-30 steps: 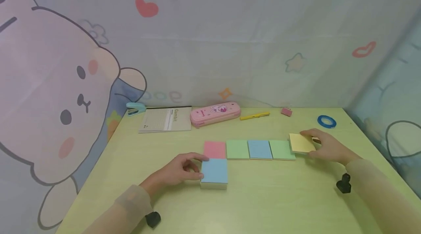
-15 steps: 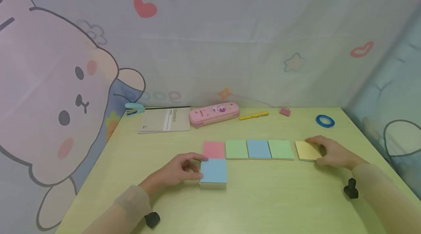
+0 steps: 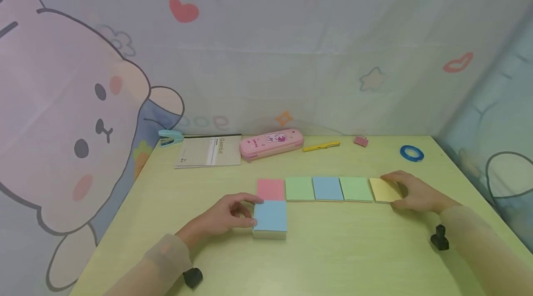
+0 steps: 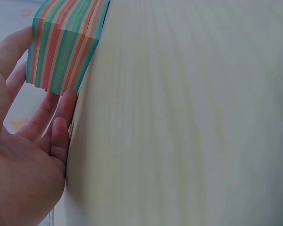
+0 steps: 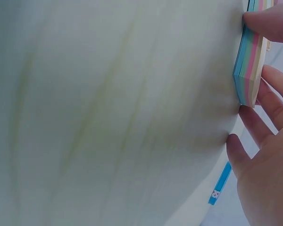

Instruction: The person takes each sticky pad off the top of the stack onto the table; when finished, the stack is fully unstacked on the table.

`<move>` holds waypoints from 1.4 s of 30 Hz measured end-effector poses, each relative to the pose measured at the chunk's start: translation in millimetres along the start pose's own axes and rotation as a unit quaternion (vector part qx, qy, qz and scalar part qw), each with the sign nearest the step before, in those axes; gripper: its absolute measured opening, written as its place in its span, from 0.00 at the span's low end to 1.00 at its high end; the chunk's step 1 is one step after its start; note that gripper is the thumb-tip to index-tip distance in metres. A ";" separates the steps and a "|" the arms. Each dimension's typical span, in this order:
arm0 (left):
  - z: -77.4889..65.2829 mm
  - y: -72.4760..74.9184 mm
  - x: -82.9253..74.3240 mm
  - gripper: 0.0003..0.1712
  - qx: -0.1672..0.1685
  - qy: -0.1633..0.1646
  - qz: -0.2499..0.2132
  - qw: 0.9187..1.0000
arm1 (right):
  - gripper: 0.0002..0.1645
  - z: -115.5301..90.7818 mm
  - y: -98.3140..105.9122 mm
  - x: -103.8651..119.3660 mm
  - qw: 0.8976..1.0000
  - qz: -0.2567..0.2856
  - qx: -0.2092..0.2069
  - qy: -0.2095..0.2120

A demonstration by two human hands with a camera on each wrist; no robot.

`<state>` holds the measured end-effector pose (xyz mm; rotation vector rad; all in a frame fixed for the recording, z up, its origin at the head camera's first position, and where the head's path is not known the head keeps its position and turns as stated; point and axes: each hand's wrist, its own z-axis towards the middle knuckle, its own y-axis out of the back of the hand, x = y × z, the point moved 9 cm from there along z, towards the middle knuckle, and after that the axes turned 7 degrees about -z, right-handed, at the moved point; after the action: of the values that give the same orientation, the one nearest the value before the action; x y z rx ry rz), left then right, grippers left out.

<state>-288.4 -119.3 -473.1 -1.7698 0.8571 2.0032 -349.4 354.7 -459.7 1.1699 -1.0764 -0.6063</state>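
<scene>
Near the middle of the table, my left hand (image 3: 225, 216) holds the left side of a thick sticky note stack (image 3: 269, 216) with a blue top. The left wrist view shows that stack's striped, many-coloured edges between thumb and fingers. Behind it lies a pink sticky note pad (image 3: 270, 189), partly hidden by the stack. A row runs right from there: a green pad (image 3: 299, 188), a blue pad (image 3: 328, 188) and another green pad (image 3: 356, 189). At the row's right end my right hand (image 3: 418, 193) grips a thin yellow-topped sticky note pad (image 5: 249, 70), flat on the table beside the green one.
Along the table's back edge are a light blue stapler (image 3: 170, 138), a notebook (image 3: 208, 151), a pink pencil case (image 3: 271, 143), a yellow pen (image 3: 321, 146) and a small pink item (image 3: 361, 141). A blue tape roll (image 3: 402, 153) lies at the back right. A patterned cloth hangs behind.
My right hand lowered the yellow pad onto the table right of the row, then slid it left against the green pad. My left hand and its stack stayed in place.
</scene>
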 end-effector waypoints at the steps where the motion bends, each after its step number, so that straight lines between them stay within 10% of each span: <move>1: 0.0 0.0 -0.3 0.29 0.000 -0.001 0.000 1.000 | 0.46 0.5 -0.1 0.6 1.000 -0.001 0.001 0.001; 31: -0.9 -1.0 -0.6 0.29 -0.004 0.007 -0.008 1.000 | 0.55 8.3 -0.2 11.1 0.999 0.034 0.018 0.001; 42: -0.9 -1.2 -2.6 0.29 -0.002 0.005 -0.005 1.000 | 0.51 38.2 -4.5 115.5 0.995 0.070 -0.033 0.055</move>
<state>-286.5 -118.7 -470.8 -1.7842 0.8469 1.9927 -336.6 239.4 -422.9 1.0487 -1.0265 -0.4589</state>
